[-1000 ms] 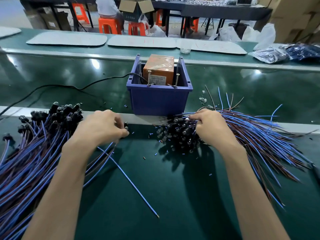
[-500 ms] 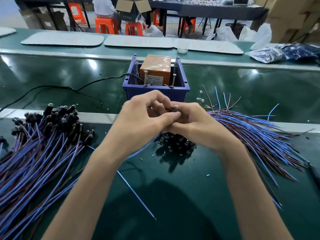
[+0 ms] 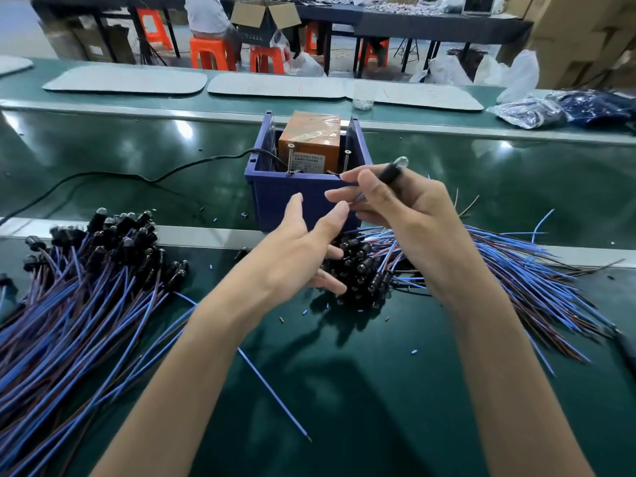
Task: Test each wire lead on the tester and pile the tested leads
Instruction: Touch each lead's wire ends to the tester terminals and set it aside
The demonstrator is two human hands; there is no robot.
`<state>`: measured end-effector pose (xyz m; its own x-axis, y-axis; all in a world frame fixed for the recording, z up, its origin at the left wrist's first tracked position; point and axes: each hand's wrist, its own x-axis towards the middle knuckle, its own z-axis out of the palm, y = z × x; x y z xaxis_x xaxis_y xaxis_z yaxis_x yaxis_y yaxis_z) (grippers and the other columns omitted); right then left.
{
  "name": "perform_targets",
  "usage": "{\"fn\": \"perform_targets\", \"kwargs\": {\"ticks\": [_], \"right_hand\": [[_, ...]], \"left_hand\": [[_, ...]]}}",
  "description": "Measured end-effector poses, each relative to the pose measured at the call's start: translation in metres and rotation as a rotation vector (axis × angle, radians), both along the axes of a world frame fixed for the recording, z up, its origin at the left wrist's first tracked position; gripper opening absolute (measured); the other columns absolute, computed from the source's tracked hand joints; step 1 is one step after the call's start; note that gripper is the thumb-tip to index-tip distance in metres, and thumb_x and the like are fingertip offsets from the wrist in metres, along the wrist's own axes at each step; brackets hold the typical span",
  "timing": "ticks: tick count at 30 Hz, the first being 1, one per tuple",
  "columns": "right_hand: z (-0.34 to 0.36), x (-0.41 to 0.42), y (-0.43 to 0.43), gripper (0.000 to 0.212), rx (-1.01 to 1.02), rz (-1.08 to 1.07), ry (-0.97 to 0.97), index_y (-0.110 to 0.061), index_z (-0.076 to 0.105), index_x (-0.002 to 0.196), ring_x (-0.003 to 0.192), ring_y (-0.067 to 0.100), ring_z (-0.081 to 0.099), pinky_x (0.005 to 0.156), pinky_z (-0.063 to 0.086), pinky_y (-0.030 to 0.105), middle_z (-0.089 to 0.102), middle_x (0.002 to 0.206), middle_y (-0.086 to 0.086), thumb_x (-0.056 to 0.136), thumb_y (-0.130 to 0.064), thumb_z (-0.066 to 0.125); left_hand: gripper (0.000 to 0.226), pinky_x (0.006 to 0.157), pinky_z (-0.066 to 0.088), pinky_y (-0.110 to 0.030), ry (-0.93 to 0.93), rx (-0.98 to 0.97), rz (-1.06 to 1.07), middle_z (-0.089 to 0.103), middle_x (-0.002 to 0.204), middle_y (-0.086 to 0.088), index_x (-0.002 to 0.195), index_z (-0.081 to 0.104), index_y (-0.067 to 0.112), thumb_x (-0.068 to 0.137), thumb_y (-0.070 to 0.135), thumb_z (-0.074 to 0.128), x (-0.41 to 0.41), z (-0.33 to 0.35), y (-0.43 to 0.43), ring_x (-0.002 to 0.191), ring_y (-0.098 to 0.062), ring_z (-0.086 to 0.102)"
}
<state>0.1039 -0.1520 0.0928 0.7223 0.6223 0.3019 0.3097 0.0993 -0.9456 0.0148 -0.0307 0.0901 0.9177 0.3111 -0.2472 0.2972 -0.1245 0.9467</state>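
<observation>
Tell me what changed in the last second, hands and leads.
The right hand left the right pile and rose with one lead pinched, head up, by the blue bin. The left hand came over from the left pile and is now open beside the right hand. Both piles, the bin, the orange tester and the loose blue wire stayed put.

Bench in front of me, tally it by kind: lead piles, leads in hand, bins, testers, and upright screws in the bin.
Lead piles: 2
Held lead, in the right hand: 1
Bin: 1
Tester: 1
Screws: 2
Total: 7
</observation>
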Motion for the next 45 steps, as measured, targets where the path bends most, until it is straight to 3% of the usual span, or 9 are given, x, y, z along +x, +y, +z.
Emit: {"fn": "perform_targets", "kwargs": {"ticks": [3, 8, 12, 20, 25, 29, 33, 38, 45], "right_hand": [[0.004, -0.001, -0.002, 0.020, 0.057, 0.001, 0.085, -0.010, 0.063, 0.102, 0.085, 0.014, 0.072, 0.080, 0.055, 0.021, 0.075, 0.086, -0.003, 0.098, -0.022, 0.047], [0.007, -0.002, -0.004, 0.024, 0.063, -0.016, 0.099, -0.014, 0.061, 0.099, 0.084, 0.018, 0.072, 0.082, 0.055, 0.027, 0.073, 0.073, -0.002, 0.100, -0.028, 0.042], [0.006, -0.001, -0.004, 0.025, 0.056, -0.039, 0.087, -0.014, 0.061, 0.097, 0.074, 0.019, 0.068, 0.081, 0.055, 0.032, 0.066, 0.061, -0.004, 0.102, -0.027, 0.040], [0.005, 0.001, -0.004, 0.025, 0.054, -0.075, 0.088, -0.007, 0.059, 0.087, 0.043, 0.010, 0.032, 0.047, 0.036, 0.019, 0.033, 0.046, -0.009, 0.102, -0.017, 0.041], [0.002, -0.002, 0.000, 0.021, -0.009, 0.026, 0.108, -0.007, 0.056, 0.087, 0.043, 0.007, 0.024, 0.042, 0.023, 0.019, 0.030, 0.048, -0.012, 0.102, -0.014, 0.043], [0.002, -0.002, 0.000, 0.021, -0.019, 0.052, 0.085, -0.009, 0.056, 0.094, 0.043, 0.012, 0.041, 0.048, 0.038, 0.020, 0.042, 0.051, -0.006, 0.102, -0.022, 0.041], [0.000, -0.002, 0.000, 0.016, 0.006, 0.045, 0.116, -0.018, 0.057, 0.098, 0.048, 0.010, 0.044, 0.045, 0.038, 0.020, 0.047, 0.060, -0.006, 0.102, -0.023, 0.042], [-0.001, 0.002, 0.001, 0.012, -0.054, -0.153, 0.002, -0.021, 0.065, 0.090, 0.048, -0.002, 0.042, 0.048, 0.033, 0.010, 0.048, 0.050, -0.021, 0.096, -0.018, 0.056], [-0.004, 0.004, -0.002, 0.009, -0.029, -0.145, 0.057, -0.015, 0.067, 0.078, 0.041, 0.000, 0.040, 0.042, 0.031, 0.008, 0.048, 0.048, -0.016, 0.086, -0.014, 0.069]], "left_hand": [[0.082, 0.077, 0.057, -0.025, -0.037, -0.029, 0.093, 0.066, 0.095, 0.008, 0.152, -0.008, 0.031, 0.092, 0.056, 0.042, 0.005, -0.001, -0.001, 0.073, -0.015, 0.073], [0.059, 0.053, 0.051, -0.018, -0.306, -0.173, 0.401, 0.062, 0.091, 0.010, 0.147, 0.016, 0.024, 0.098, 0.031, 0.048, 0.011, 0.002, 0.007, 0.062, -0.003, 0.068], [0.042, 0.062, 0.046, -0.021, -0.407, -0.199, 0.548, 0.057, 0.094, 0.007, 0.129, 0.026, 0.029, 0.096, 0.023, 0.051, 0.009, 0.004, 0.014, 0.069, -0.005, 0.064], [0.042, 0.064, 0.040, -0.023, -0.577, -0.093, 0.690, 0.037, 0.084, 0.003, 0.110, 0.024, 0.032, 0.088, 0.005, 0.047, 0.006, -0.001, 0.024, 0.056, -0.006, 0.039], [0.057, 0.049, 0.039, -0.011, -0.524, 0.108, 0.580, 0.038, 0.071, 0.009, 0.137, 0.008, 0.027, 0.094, 0.004, 0.040, 0.009, -0.008, 0.020, 0.044, 0.002, 0.038], [0.057, 0.053, 0.038, -0.021, -0.461, 0.230, 0.499, 0.043, 0.066, 0.008, 0.148, 0.005, 0.021, 0.101, 0.019, 0.037, 0.008, -0.013, 0.021, 0.045, -0.001, 0.040], [0.025, 0.048, 0.031, -0.018, -0.444, 0.274, 0.253, 0.041, 0.057, 0.010, 0.122, 0.051, 0.022, 0.104, 0.020, 0.034, 0.010, -0.013, 0.020, 0.044, -0.003, 0.034], [0.026, 0.047, 0.034, -0.017, -0.380, 0.313, 0.062, 0.045, 0.048, 0.010, 0.103, 0.060, 0.030, 0.102, 0.014, 0.040, 0.010, -0.016, 0.014, 0.047, -0.007, 0.037], [0.021, 0.051, 0.043, -0.014, -0.303, 0.237, -0.047, 0.055, 0.050, 0.011, 0.101, 0.068, 0.026, 0.098, 0.016, 0.049, 0.008, -0.018, 0.007, 0.050, -0.008, 0.049]]}}
